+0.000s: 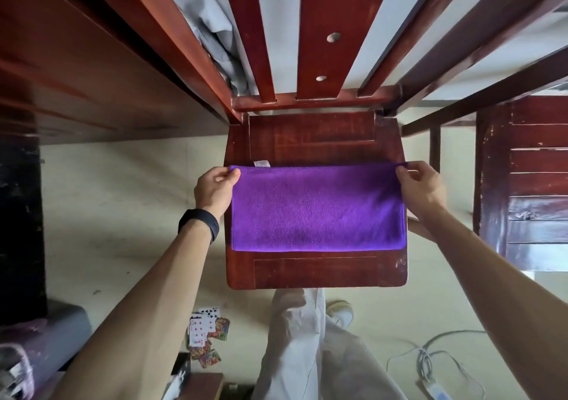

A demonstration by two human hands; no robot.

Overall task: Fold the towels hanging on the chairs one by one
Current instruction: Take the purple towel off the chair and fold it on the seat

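Purple microfibre towel (316, 209) lies flat on the chair seat (313, 272). It spans almost from the seat's left edge to its right edge. Its far hem sits about mid-seat, and its near edge stops short of the front edge, leaving a bare strip of wood.

It looks doubled over: the near edge reads as a rounded fold, and a second layer peeks out at the near-left corner. A white tag (262, 163) sticks out past the far hem, near the left.

Hands are wide apart, one per far corner:
- left hand (215, 192) pinches the far-left corner, thumb on top
- right hand (421, 186) pinches the far-right corner, with the hem pulled taut between the two

Handling, my read:
- Light, limp, zero stiffness, so anything unsupported will droop.
- The nap is grippy, so a fingertip pinch should be enough; no squeeze needed.
- The seat looks varnished, so the whole towel could skate if dragged. Lift it rather than slide it.
- Not fragile.

Where to hold: the corners at the hem, catching both layers, or the stack shears and the edges go out of line. For the next fold, probably bring one short side's corners across to the other and press the crease flat on the seat.
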